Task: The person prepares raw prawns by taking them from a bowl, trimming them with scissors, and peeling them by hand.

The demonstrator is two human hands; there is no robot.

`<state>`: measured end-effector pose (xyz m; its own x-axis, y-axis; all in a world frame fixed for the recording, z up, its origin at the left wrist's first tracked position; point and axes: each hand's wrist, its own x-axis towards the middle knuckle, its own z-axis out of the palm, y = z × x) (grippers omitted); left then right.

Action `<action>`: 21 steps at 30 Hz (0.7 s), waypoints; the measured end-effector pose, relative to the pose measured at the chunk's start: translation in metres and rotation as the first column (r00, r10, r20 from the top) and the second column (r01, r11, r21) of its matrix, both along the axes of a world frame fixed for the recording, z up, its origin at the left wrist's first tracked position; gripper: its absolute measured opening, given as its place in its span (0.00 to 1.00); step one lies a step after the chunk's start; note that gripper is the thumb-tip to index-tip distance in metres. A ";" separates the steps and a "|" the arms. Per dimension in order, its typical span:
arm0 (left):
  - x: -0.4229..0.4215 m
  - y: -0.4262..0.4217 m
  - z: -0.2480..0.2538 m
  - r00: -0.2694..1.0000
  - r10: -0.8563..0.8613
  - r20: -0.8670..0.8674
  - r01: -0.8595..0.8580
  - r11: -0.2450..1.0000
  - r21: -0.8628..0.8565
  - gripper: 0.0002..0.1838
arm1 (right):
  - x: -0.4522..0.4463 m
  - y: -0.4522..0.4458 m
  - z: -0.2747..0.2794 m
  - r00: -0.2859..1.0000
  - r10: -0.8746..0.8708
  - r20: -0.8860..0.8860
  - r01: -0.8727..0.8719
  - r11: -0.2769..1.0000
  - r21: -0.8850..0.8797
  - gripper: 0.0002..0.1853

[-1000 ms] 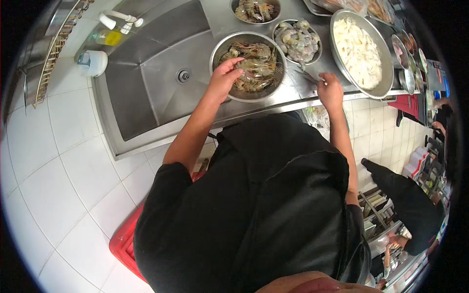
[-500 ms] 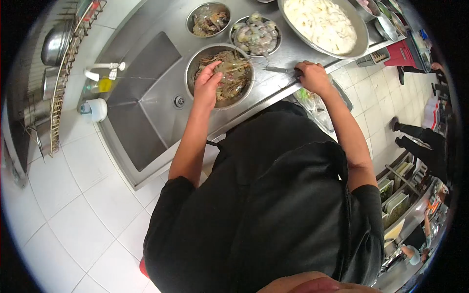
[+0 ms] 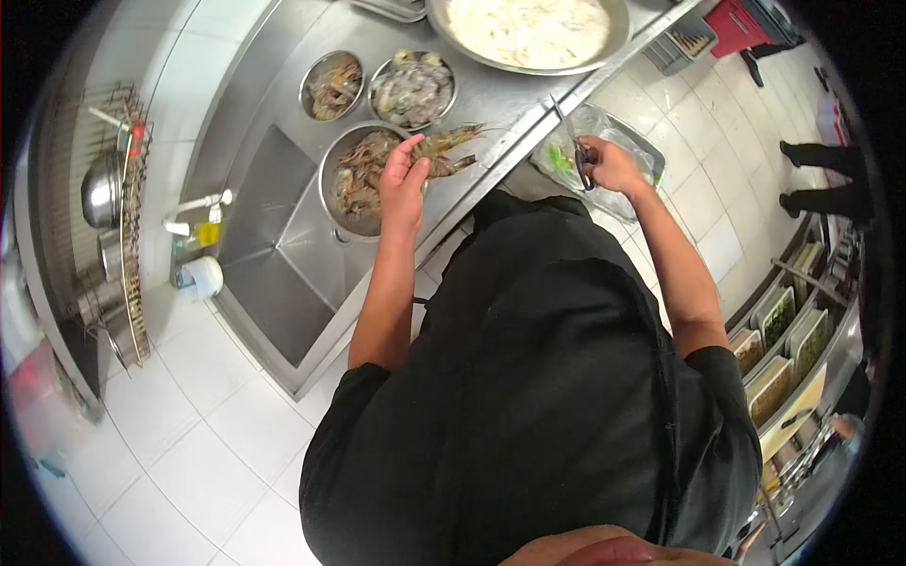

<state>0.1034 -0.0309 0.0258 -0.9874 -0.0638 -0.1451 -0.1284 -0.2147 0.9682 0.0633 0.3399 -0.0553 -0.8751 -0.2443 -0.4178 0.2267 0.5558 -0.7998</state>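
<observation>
My left hand (image 3: 403, 184) grips a large raw shrimp (image 3: 448, 153) over the right rim of a perforated metal bowl (image 3: 327, 189). More shrimp with shells and heads (image 3: 363, 179) lie in that bowl. My right hand (image 3: 612, 166) is closed round the black handles of scissors (image 3: 582, 162), whose blades point up and to the left, past the counter edge. Behind the perforated bowl stand a small bowl of brown shrimp pieces (image 3: 334, 87) and a bowl of greyish peeled shrimp (image 3: 412, 90).
A wide metal bowl of pale food in liquid (image 3: 528, 28) stands on the counter. The sink (image 3: 274, 245) is at left, with a white faucet (image 3: 200, 203). Below the counter edge sits a plastic-lined bin (image 3: 651, 151). Another person's legs (image 3: 830, 179) show at right.
The view has turned, so the counter appears shifted left. My left hand has lifted shrimp out of the bowl, and my right hand with the scissors now hangs over the lined bin.
</observation>
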 end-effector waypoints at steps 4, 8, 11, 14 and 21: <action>-0.012 0.033 0.004 0.995 -0.099 0.005 0.099 0.995 0.006 0.22 | 0.035 0.029 0.001 0.986 -0.136 0.098 0.160 0.934 -0.321 0.28; -0.025 0.073 0.008 0.973 -0.228 0.036 0.228 0.974 0.012 0.22 | 0.046 0.033 0.078 0.953 -0.137 -0.271 0.113 0.988 -0.102 0.31; -0.037 0.101 0.006 0.944 -0.331 0.002 0.331 0.944 -0.005 0.22 | 0.042 0.046 0.102 0.943 -0.082 -0.324 0.094 0.995 0.019 0.31; -0.047 0.127 0.004 0.919 -0.393 0.001 0.393 0.919 0.030 0.22 | 0.046 0.065 0.104 0.936 -0.034 -0.349 0.051 0.998 0.039 0.29; -0.054 0.169 0.001 0.888 -0.455 0.061 0.449 0.889 0.089 0.20 | 0.070 0.095 0.101 0.920 -0.040 -0.390 0.063 0.997 0.045 0.29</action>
